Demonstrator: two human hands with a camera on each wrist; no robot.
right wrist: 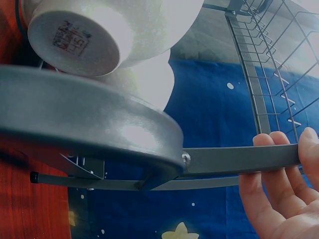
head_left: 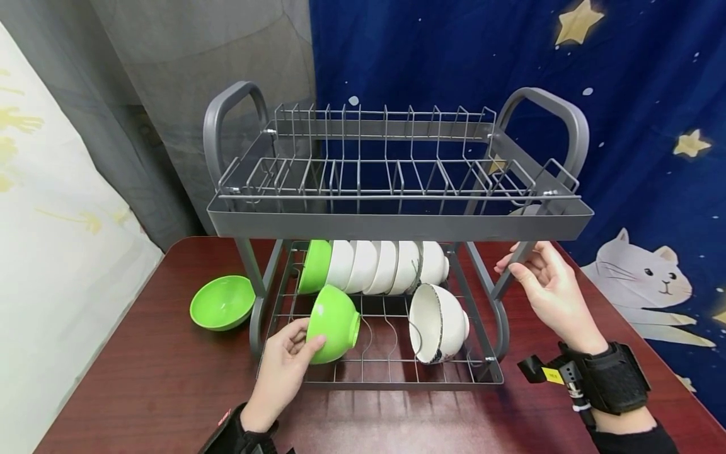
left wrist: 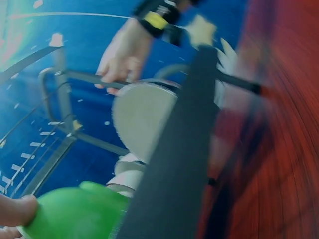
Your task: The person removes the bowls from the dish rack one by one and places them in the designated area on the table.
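Observation:
My left hand (head_left: 285,360) pinches the rim of a green bowl (head_left: 336,325), thumb on one side and fingers on the other. This bowl is tipped on its side over the front left of the lower rack; the same green bowl (left wrist: 75,214) fills the bottom of the left wrist view. With my right hand (head_left: 550,290) I hold the grey right upright (right wrist: 224,160) of the dish rack, fingers wrapped about it. A white bowl with a dark patterned rim (head_left: 454,321) lies sideways at the lower rack's front right, its mouth facing left.
Behind, the lower tier carries a row of several white bowls (head_left: 377,268) with a green bowl (head_left: 315,268) at its left end. Another green bowl (head_left: 223,306) sits upright on the brown table (head_left: 142,372), left of the rack. Overhead is the wire upper tier (head_left: 397,227).

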